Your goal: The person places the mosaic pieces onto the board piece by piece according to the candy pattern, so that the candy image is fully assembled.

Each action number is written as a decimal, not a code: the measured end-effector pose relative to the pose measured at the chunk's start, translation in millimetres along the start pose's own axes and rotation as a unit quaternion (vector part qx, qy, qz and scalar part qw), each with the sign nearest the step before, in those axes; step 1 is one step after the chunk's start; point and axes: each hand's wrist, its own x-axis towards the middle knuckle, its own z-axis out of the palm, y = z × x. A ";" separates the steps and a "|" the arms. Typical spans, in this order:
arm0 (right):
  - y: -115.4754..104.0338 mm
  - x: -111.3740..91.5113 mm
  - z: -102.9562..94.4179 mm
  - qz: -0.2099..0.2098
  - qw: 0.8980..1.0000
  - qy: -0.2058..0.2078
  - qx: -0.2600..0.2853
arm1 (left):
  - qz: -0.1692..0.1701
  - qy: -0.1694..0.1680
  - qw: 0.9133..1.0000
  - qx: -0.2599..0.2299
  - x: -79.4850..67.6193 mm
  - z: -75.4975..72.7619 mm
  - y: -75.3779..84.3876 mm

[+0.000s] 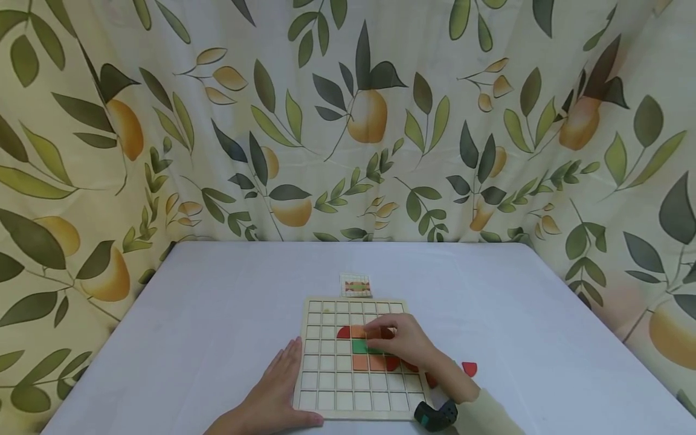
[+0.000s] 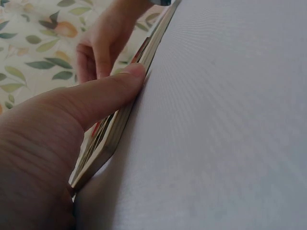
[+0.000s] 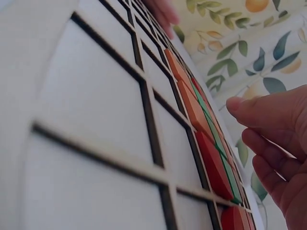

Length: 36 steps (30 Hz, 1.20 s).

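A wooden grid board (image 1: 326,382) lies on the table, with coloured pieces in some cells. My left hand (image 1: 275,386) rests along its left side, fingers straight, and the thumb (image 2: 112,91) lies against the near edge. Over the upper middle of the board is my right hand (image 1: 405,339), thumb and fingers bent and apart; nothing shows between them in the right wrist view. Near its fingertips are an orange square (image 1: 357,331) and a green square (image 1: 359,346). A rounded red piece (image 1: 343,333) sits to their left. Below are orange squares (image 1: 360,362) and a red piece (image 1: 392,364). The hand partly hides that area.
A small pattern card (image 1: 356,286) lies just beyond the board's far edge. To the right of the board are a loose red piece (image 1: 469,368) and another red piece (image 1: 431,380) near the right forearm. A black band (image 1: 435,415) is around the right wrist.
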 end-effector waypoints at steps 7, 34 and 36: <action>2.9 -10.5 -8.0 -0.003 1.000 0.007 -0.001 | -0.004 0.007 1.000 -0.002 1.2 1.0 -1.1; 5.2 -44.7 -40.8 0.092 0.995 0.036 -0.020 | 0.017 0.015 1.000 -0.003 -1.2 1.5 -0.8; 7.3 -46.9 -43.3 0.085 0.996 0.032 -0.025 | 0.017 0.016 1.000 0.002 -1.3 1.8 -1.3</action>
